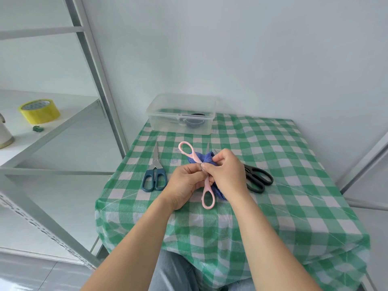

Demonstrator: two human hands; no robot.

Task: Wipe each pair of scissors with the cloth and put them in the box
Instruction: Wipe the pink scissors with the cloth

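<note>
Pink-handled scissors [208, 198] are spread wide open above the middle of the checked table, one loop pointing away, the other toward me. My left hand [184, 183] holds them near the pivot. My right hand [225, 173] pinches a blue cloth [200, 158] around the blades. Blue-handled scissors [155, 177] lie shut on the table to the left. Black-handled scissors [257, 178] lie to the right, partly hidden by my right hand. A clear plastic box [181, 114] stands at the table's far edge with a dark-handled pair inside.
The table wears a green-and-white checked cover [283, 185] and stands against a white wall. A metal shelf frame [98, 80] stands on the left, with a yellow tape roll [38, 111] on its shelf.
</note>
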